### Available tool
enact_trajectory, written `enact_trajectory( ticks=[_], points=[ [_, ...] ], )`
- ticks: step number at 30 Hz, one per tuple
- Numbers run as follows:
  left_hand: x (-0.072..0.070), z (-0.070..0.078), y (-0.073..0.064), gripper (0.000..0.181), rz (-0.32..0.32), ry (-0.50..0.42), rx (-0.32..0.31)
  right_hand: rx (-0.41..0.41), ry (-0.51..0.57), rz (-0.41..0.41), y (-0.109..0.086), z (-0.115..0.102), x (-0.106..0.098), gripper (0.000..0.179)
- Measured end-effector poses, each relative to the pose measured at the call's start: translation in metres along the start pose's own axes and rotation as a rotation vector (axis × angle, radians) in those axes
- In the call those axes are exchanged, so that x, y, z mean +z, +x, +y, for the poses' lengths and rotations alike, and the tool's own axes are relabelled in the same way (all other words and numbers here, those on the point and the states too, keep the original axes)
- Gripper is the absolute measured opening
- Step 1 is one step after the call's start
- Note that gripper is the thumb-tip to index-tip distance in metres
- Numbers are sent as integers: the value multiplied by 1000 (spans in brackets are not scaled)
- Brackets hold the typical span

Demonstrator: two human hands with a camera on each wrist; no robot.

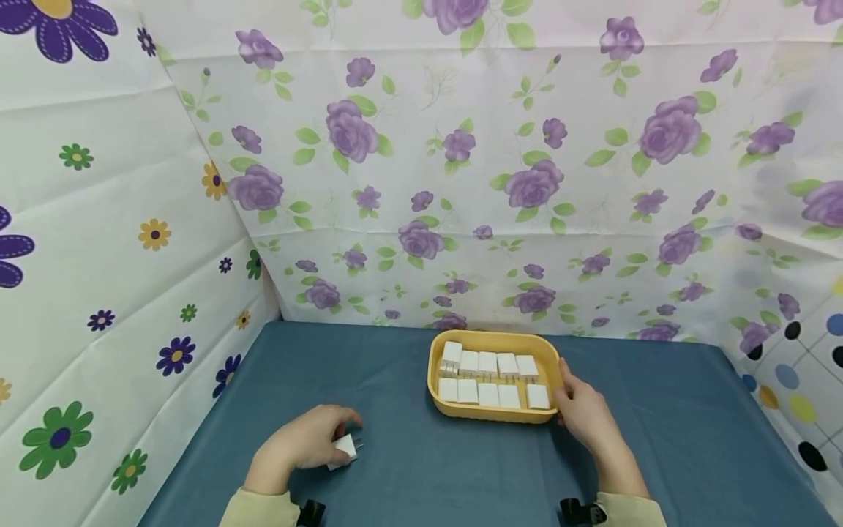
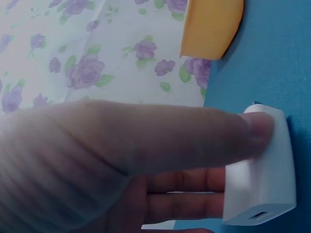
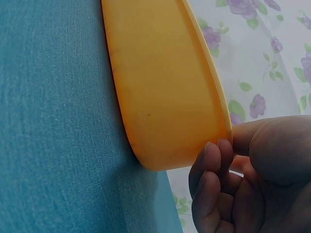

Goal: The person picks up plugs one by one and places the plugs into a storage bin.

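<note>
In the head view my left hand (image 1: 309, 439) pinches a white USB charger plug (image 1: 345, 451) at the left of the table, its metal prongs pointing right. The left wrist view shows the thumb across one face of the charger plug (image 2: 262, 170), fingers behind it, and a USB slot at the near end. My right hand (image 1: 588, 410) grips the right end of a yellow tray (image 1: 497, 339) by its rim. Inside the tray stand several more white charger plugs (image 1: 488, 394) in two rows; the front row has a gap before its rightmost plug.
A blue cloth (image 1: 395, 468) covers the table. Behind it hangs a white curtain with purple flowers (image 1: 421, 241), and another flowered sheet (image 1: 132, 293) closes off the left side. A dotted sheet (image 1: 803, 388) borders the right.
</note>
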State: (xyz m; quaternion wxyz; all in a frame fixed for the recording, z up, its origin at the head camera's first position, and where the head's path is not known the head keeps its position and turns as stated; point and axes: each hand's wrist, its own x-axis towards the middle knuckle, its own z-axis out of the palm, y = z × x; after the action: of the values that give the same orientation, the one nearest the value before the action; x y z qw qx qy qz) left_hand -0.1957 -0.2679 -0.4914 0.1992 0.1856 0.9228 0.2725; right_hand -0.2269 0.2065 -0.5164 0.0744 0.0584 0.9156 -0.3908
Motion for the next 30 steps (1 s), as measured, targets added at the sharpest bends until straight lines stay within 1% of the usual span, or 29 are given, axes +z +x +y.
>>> enact_trajectory(
  ticks=[3,7,13,15,17,21,23,27,30],
  points=[
    [2,-1,1,42,6,6,-14,0,-2,-2,0,0,0,67],
    [2,2,5,42,38,22,-39,4,-4,-2,-1,0,0,67],
    [6,2,8,34,130,49,-78,5,-6,0,-1,-1,0,67],
    [7,2,8,29,160,65,-73,5,-4,0,-1,-2,0,67],
    [7,2,7,24,179,70,-53,4,0,-1,-1,-2,0,67],
    [6,4,4,17,193,61,-29,-3,7,-4,-1,-2,0,66],
    [5,5,2,23,188,57,-32,-9,8,-5,-1,-1,0,66],
    [3,5,0,46,165,63,-20,-10,11,-7,-2,0,0,66],
    [3,3,1,56,133,54,-4,-3,11,-6,-1,1,0,66]
  ],
)
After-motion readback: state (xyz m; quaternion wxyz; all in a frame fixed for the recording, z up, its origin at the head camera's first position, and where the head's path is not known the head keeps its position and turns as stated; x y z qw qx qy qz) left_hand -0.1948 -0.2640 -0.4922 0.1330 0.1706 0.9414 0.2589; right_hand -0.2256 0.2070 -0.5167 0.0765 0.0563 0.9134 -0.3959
